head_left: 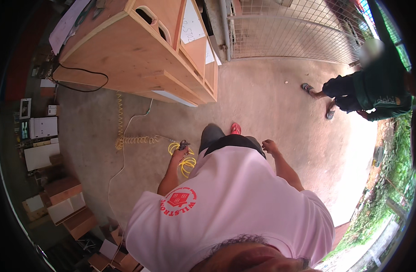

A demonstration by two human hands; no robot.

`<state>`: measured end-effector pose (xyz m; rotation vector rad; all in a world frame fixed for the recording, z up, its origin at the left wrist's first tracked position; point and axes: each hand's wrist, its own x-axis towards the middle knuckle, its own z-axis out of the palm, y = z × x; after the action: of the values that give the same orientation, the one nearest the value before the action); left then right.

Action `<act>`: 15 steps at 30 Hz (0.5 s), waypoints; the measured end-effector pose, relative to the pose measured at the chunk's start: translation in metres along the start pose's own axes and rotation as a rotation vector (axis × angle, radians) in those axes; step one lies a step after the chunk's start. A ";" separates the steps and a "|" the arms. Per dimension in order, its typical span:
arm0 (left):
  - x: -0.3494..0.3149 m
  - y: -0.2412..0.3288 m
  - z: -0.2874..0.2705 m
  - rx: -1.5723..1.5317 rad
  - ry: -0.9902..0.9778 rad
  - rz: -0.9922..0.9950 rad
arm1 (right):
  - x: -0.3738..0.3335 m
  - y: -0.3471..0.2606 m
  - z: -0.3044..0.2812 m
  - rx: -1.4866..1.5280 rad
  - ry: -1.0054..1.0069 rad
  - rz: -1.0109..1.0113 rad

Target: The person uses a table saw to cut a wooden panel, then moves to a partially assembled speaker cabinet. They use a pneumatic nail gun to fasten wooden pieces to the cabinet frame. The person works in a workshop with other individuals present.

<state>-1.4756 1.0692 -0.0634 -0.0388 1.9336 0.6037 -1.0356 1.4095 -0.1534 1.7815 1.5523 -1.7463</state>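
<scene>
My left hand is closed around a small dark hand tool, low beside my left thigh. The tool's exact kind is too small to make out. A yellow coiled air hose runs across the floor up to it, and loose yellow loops hang next to my wrist. On the other side, my right hand hangs by my hip with loosely bent fingers and nothing visible in it. One red sandal shows ahead of my leg.
A large plywood cabinet stands ahead on the left, a black cable hanging on it. A white cord crosses the concrete floor. Boxes and boards line the left. A person in dark clothes stands right, near a mesh gate.
</scene>
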 end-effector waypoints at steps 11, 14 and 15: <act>-0.211 0.048 -0.207 -0.233 0.448 0.779 | 0.024 -0.068 -0.007 0.127 -0.050 -0.079; -0.336 0.043 -0.251 -0.441 0.767 1.144 | 0.042 -0.071 -0.010 0.019 -0.035 -0.008; -0.374 0.045 -0.256 -0.466 0.934 1.264 | 0.048 -0.072 -0.010 0.028 -0.061 -0.043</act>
<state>-1.5423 0.9091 0.3580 0.7848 2.4894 2.1573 -1.0956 1.4723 -0.1536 1.7029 1.5603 -1.8327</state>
